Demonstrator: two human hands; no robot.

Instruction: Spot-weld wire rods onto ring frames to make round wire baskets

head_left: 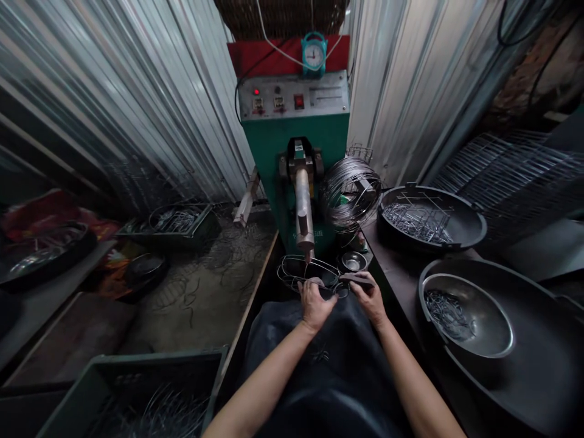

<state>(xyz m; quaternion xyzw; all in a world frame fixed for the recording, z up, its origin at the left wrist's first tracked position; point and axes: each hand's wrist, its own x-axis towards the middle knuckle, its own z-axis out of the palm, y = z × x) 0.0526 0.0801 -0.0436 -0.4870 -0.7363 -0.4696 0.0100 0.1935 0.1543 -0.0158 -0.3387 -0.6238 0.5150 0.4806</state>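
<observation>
Both hands, the left hand [314, 302] and the right hand [370, 297], grip a wire frame [305, 272] by its near rim, just beyond the lap. It looks light, stiff and springy, best held at the rim on either side. At twelve o'clock its far loop sits under the welder tip [306, 246], with a wire coil [350, 192] at one o'clock.

Shiny metal wire frame [305, 272]; glossy steel bowl [469, 313] (corrugated metal walls [137, 103]).

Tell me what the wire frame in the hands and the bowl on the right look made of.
Wire frame: thin bare steel wire by its look, grey with glints. Bowl: probably stainless steel, brushed silver with a bright rim.
</observation>
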